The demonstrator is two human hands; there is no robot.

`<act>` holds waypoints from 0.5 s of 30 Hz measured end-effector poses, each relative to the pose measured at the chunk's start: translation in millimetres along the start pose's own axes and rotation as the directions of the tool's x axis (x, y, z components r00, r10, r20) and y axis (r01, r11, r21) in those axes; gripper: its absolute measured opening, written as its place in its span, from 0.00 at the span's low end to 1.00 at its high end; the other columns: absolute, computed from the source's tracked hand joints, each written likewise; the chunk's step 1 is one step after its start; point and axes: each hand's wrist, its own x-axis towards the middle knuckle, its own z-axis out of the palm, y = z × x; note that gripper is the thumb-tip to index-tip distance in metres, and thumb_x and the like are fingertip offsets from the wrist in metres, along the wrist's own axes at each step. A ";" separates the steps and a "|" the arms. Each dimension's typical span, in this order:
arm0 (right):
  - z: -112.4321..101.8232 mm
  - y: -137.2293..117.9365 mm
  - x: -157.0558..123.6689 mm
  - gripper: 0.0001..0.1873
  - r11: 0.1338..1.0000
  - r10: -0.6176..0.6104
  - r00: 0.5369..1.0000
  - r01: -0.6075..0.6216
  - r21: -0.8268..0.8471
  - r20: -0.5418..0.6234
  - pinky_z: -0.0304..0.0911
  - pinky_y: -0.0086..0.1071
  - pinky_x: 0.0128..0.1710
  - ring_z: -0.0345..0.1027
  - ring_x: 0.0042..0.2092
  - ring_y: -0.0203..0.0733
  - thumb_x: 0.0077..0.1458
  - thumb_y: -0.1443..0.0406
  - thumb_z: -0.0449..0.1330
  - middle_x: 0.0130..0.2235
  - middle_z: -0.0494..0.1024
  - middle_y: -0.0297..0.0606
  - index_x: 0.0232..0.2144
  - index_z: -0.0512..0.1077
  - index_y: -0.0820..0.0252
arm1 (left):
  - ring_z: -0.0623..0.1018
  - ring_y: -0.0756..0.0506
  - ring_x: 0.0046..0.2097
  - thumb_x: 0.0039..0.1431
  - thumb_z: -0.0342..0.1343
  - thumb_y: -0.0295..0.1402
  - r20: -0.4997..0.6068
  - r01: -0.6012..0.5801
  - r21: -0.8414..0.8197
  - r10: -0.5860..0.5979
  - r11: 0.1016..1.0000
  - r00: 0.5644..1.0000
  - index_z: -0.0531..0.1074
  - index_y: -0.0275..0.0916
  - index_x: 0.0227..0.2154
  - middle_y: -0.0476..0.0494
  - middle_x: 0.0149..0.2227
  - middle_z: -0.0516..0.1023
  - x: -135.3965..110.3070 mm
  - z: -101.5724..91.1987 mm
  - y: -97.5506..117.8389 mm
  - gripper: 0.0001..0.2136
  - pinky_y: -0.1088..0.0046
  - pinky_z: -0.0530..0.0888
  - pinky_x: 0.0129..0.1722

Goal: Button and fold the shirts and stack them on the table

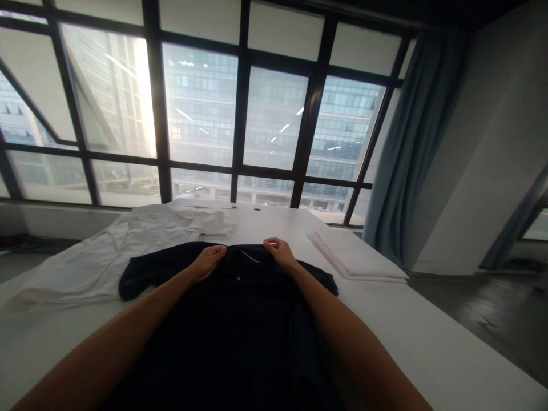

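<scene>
Nearest: dark shirt (pixel 240 331) spread over the near part of a white table (pixel 449 342), its body running down out of view between the person's forearms; lower folds too dark to read; one small pale button (pixel 238 278) shows below the neck.

Left hand (pixel 208 262) at the left side of the collar (pixel 248 248), fingers drawn in, thumb and fingertips pinching the fabric; right hand (pixel 280 254) at the right side, likewise pinched on the collar edge; the neck opening lies between the two, with a thin pale streak inside it, its nature unclear; shirt sleeves spread outward on both sides, beyond the forearms.

Left of the shirt, and reaching past it, rumpled white cloth (pixel 85 265) lies across the table; to the right, just beyond the sleeve, a neat stack of flat white sheets (pixel 359 257), material uncertain; toward the far end, two small brown spots on the tabletop.

Behind the table, dark-framed windows (pixel 201 108), one pane at far left tilted; blue-grey curtain (pixel 406 148) hangs at their right; outside, a many-windowed building (pixel 338 125), hazy in the light.
</scene>
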 end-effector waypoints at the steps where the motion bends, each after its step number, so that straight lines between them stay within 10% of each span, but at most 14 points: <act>1: -0.2 0.1 0.5 0.19 0.999 0.034 0.999 -0.033 0.038 -0.018 0.61 0.30 0.31 0.66 0.28 0.37 0.46 0.52 0.64 0.27 0.77 0.35 0.34 0.75 0.61 | 0.77 0.48 0.33 0.41 0.71 0.42 -0.020 0.010 -0.038 -0.011 0.999 1.000 0.75 0.35 0.35 0.46 0.32 0.79 -0.1 0.1 1.0 0.21 0.73 0.73 0.37; 5: 2.9 -0.3 3.0 0.17 0.987 0.135 0.987 -0.126 0.098 -0.090 0.61 0.31 0.32 0.66 0.29 0.37 0.42 0.55 0.66 0.27 0.77 0.35 0.32 0.75 0.61 | 0.77 0.47 0.34 0.44 0.68 0.41 -0.057 0.021 -0.011 -0.022 1.000 0.998 0.73 0.36 0.38 0.45 0.33 0.79 1.2 1.2 2.7 0.20 0.69 0.74 0.38; 8: 5.0 -1.4 4.4 0.17 0.988 0.117 0.991 -0.110 0.107 -0.064 0.62 0.31 0.34 0.66 0.31 0.36 0.43 0.55 0.65 0.30 0.77 0.35 0.33 0.76 0.61 | 0.77 0.45 0.34 0.45 0.66 0.44 -0.063 -0.087 0.318 0.112 0.944 0.992 0.73 0.36 0.37 0.46 0.33 0.77 2.6 1.6 2.7 0.20 0.68 0.73 0.37; 15: -4.4 -16.6 -3.2 0.17 0.963 -0.143 0.989 0.131 -0.236 -0.036 0.62 0.32 0.35 0.67 0.32 0.38 0.47 0.53 0.63 0.30 0.76 0.37 0.32 0.75 0.61 | 0.72 0.43 0.38 0.55 0.55 0.35 -0.029 -0.202 0.918 0.567 0.340 0.823 0.76 0.39 0.32 0.43 0.35 0.73 0.1 2.7 11.5 0.07 0.65 0.71 0.42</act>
